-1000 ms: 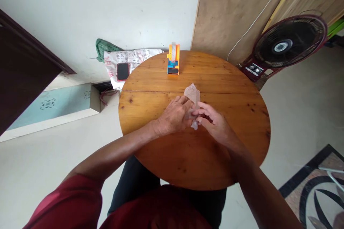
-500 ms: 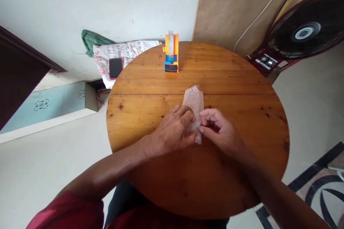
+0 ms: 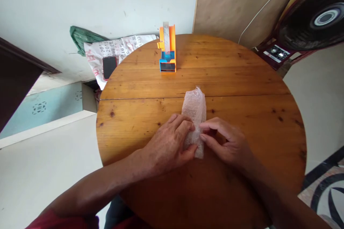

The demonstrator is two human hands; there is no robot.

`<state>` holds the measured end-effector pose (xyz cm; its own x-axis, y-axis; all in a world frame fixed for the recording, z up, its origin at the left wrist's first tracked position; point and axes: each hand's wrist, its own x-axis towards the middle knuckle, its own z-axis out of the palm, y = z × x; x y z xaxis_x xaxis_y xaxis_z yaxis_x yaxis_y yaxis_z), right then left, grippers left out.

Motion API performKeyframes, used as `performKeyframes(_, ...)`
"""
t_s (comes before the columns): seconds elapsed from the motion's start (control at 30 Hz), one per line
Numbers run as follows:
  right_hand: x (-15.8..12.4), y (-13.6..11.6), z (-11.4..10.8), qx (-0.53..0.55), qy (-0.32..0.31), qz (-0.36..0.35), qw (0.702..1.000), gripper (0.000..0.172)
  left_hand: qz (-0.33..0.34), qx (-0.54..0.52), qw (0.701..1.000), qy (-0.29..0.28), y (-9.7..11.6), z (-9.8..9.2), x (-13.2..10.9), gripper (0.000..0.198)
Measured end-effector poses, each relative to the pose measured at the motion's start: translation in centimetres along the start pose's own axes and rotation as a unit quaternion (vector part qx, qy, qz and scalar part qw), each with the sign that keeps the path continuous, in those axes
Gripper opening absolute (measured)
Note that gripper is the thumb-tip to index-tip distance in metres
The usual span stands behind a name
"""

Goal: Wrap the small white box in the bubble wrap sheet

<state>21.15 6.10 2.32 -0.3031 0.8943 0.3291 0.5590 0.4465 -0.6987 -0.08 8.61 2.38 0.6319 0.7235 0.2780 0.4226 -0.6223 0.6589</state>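
Note:
A pale, translucent bubble wrap bundle (image 3: 194, 105) lies lengthwise on the round wooden table (image 3: 242, 86). My left hand (image 3: 172, 142) grips it from the left, its curled fingers on top and its thumb near the lower end. On the right side, my right hand (image 3: 227, 139) pinches the bundle's edge between thumb and forefinger. What is inside the wrap, if anything, cannot be made out. Beyond the bundle stands an orange and blue tape dispenser (image 3: 168, 48) with a strip of clear tape on it; neither hand touches it.
A black-screened phone (image 3: 109, 67) rests on a white printed sack (image 3: 94, 59) left of the table. Behind it is a green plastic bag (image 3: 86, 38). A dark fan (image 3: 317, 21) stands at the far right. The wall (image 3: 107, 0) borders the table's far side.
The camera view has moved slightly closer to the table. Both hands keep hold of the bubble wrap bundle, with only a small shift of the fingers along its edge.

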Motion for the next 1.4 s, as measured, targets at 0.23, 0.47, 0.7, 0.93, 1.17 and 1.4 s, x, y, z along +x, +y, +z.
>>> performKeyframes(0.23, 0.1, 0.6, 0.1, -0.038, 0.013, -0.036, 0.999, 0.01, -0.011, 0.044, 0.999, 0.017, 0.0, 0.1, -0.1, 0.026)
performKeyframes(0.47, -0.2, 0.7, 0.4, -0.097, -0.001, -0.026, 0.995, 0.02, -0.018, 0.041, 0.999, -0.006, -0.1, 0.0, 0.0, 0.026)
performKeyframes(0.7, -0.3, 0.9, 0.6, -0.099, -0.02, -0.013, 0.995, 0.025, -0.037, -0.002, 0.999, -0.002, 0.1, 0.0, -0.1, 0.052)
performKeyframes(0.93, -0.3, 0.8, 0.7, -0.068, -0.016, -0.003, 0.998, 0.027, -0.004, 0.041, 0.999, -0.019, -0.3, 0.1, -0.2, 0.04)
performKeyframes(1.17, 1.3, 2.1, -1.5, 0.069, 0.036, 0.257, 0.963, 0.027, 0.009, 0.044, 0.999, -0.021, -0.7, 0.5, -0.1, 0.034)
performKeyframes(1.4, 6.0, 2.5, -2.7, 0.12, -0.007, 0.424, 0.898, 0.031, 0.016, 0.043, 0.999, -0.024, -1.0, 0.8, 0.0, 0.033)
